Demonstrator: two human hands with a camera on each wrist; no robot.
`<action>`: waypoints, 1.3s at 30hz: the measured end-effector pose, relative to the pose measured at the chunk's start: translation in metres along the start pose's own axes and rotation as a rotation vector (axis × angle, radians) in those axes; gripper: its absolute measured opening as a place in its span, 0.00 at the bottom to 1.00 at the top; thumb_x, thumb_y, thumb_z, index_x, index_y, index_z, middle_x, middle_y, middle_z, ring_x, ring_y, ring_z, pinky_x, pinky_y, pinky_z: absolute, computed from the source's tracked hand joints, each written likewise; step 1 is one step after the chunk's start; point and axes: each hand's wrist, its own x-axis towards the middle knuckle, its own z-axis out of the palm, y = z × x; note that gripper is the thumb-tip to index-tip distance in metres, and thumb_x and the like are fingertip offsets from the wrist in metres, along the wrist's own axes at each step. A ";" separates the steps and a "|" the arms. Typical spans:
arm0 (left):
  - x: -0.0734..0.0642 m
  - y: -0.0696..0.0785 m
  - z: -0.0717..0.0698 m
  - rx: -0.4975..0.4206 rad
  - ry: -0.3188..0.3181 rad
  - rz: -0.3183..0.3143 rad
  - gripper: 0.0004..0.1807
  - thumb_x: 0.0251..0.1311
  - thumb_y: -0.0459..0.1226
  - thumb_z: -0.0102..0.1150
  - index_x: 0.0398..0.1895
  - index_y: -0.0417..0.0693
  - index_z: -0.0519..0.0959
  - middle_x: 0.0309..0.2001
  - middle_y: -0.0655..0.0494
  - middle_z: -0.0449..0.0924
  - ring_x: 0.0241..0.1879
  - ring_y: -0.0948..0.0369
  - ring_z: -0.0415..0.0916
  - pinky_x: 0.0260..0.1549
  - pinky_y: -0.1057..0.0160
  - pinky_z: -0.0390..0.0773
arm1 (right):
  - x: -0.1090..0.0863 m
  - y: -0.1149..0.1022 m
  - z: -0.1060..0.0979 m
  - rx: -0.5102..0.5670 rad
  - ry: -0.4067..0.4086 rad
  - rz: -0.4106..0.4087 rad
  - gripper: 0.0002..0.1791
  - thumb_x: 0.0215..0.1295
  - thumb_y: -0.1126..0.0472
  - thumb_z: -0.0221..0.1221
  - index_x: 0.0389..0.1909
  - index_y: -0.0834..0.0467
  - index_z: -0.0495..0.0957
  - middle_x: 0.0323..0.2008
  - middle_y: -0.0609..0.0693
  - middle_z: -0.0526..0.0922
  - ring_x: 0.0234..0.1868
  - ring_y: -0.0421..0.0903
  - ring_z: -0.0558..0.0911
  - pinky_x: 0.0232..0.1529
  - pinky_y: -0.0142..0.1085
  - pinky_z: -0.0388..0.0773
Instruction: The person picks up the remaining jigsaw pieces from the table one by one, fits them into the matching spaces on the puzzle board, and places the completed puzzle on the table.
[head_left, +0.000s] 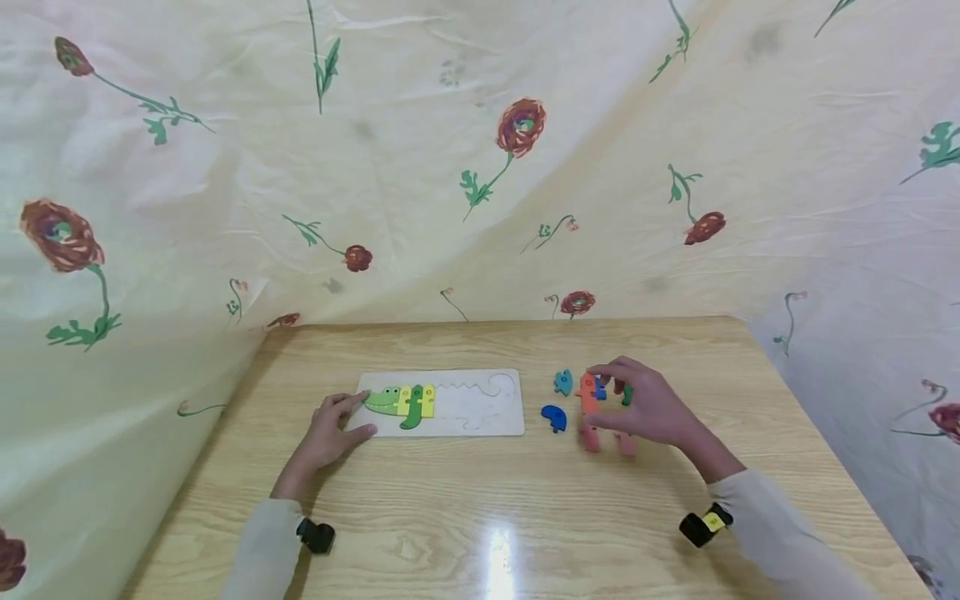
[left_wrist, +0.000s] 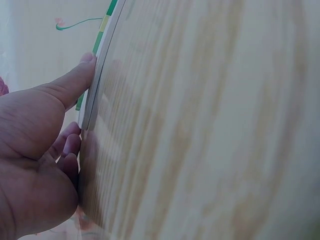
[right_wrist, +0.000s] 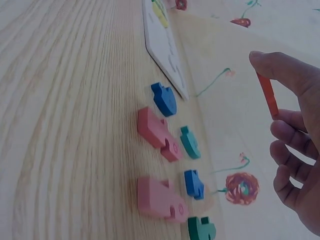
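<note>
My right hand [head_left: 641, 404] pinches an orange-red puzzle piece [head_left: 589, 392] between thumb and finger, raised above the table; the right wrist view shows the piece [right_wrist: 267, 94] edge-on. At the left end of a white puzzle board [head_left: 480, 421], my left hand [head_left: 330, 429] rests with its thumb and fingertips on the edge. A green crocodile head [head_left: 384, 402] lies in the board, followed by yellow and green pieces [head_left: 416, 402]. Only printed outlines show on the board's right part.
Loose pieces lie right of the board: a dark blue one [head_left: 554, 418], a teal one [head_left: 563, 382], two pink ones [right_wrist: 157, 134], a smaller blue one [right_wrist: 193, 185] and a green one [right_wrist: 201, 229]. A flowered cloth [head_left: 420, 167] hangs behind the wooden table [head_left: 420, 517].
</note>
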 end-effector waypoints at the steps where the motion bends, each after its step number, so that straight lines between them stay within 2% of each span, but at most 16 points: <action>1: 0.000 0.000 0.000 -0.002 0.001 0.001 0.39 0.65 0.46 0.68 0.77 0.50 0.65 0.74 0.35 0.54 0.70 0.37 0.52 0.67 0.32 0.60 | 0.002 0.000 0.002 0.002 0.001 -0.005 0.36 0.47 0.46 0.80 0.57 0.57 0.83 0.40 0.44 0.79 0.35 0.45 0.76 0.28 0.33 0.71; 5: 0.000 0.003 0.001 -0.007 0.000 0.000 0.39 0.65 0.46 0.68 0.77 0.50 0.65 0.73 0.35 0.54 0.71 0.36 0.52 0.67 0.31 0.59 | 0.008 -0.001 0.009 0.021 -0.017 0.007 0.37 0.48 0.46 0.80 0.58 0.58 0.82 0.41 0.49 0.80 0.37 0.52 0.76 0.28 0.33 0.71; 9: -0.001 0.004 0.001 -0.008 0.000 -0.012 0.39 0.65 0.45 0.68 0.77 0.50 0.65 0.74 0.35 0.54 0.71 0.36 0.51 0.68 0.31 0.59 | 0.017 -0.003 0.016 0.038 -0.041 0.034 0.37 0.50 0.44 0.78 0.59 0.57 0.82 0.43 0.54 0.81 0.38 0.53 0.77 0.29 0.34 0.71; 18: 0.000 0.001 0.000 0.008 0.005 0.004 0.39 0.64 0.46 0.69 0.77 0.50 0.66 0.73 0.34 0.55 0.70 0.36 0.53 0.66 0.31 0.60 | 0.038 -0.017 0.033 0.085 -0.051 0.041 0.37 0.52 0.46 0.78 0.62 0.56 0.80 0.45 0.53 0.81 0.40 0.55 0.77 0.28 0.35 0.71; 23: 0.002 -0.001 0.001 0.005 0.003 0.001 0.39 0.64 0.47 0.69 0.77 0.51 0.66 0.73 0.34 0.55 0.71 0.36 0.52 0.67 0.31 0.60 | 0.049 -0.020 0.047 0.121 -0.048 0.022 0.36 0.50 0.49 0.79 0.61 0.56 0.81 0.46 0.55 0.82 0.40 0.56 0.79 0.32 0.37 0.73; 32: 0.002 -0.001 0.001 -0.005 0.004 0.000 0.39 0.65 0.46 0.69 0.77 0.51 0.66 0.73 0.36 0.55 0.70 0.37 0.53 0.67 0.32 0.60 | 0.062 -0.023 0.074 0.155 -0.039 0.021 0.37 0.50 0.44 0.78 0.61 0.54 0.81 0.46 0.46 0.81 0.39 0.46 0.75 0.35 0.39 0.75; 39: 0.000 0.001 0.000 0.004 0.006 0.012 0.38 0.65 0.46 0.68 0.77 0.49 0.66 0.73 0.35 0.55 0.70 0.37 0.53 0.66 0.32 0.60 | 0.073 -0.031 0.090 0.146 -0.069 0.033 0.40 0.51 0.42 0.77 0.63 0.55 0.80 0.48 0.51 0.81 0.40 0.46 0.75 0.35 0.38 0.73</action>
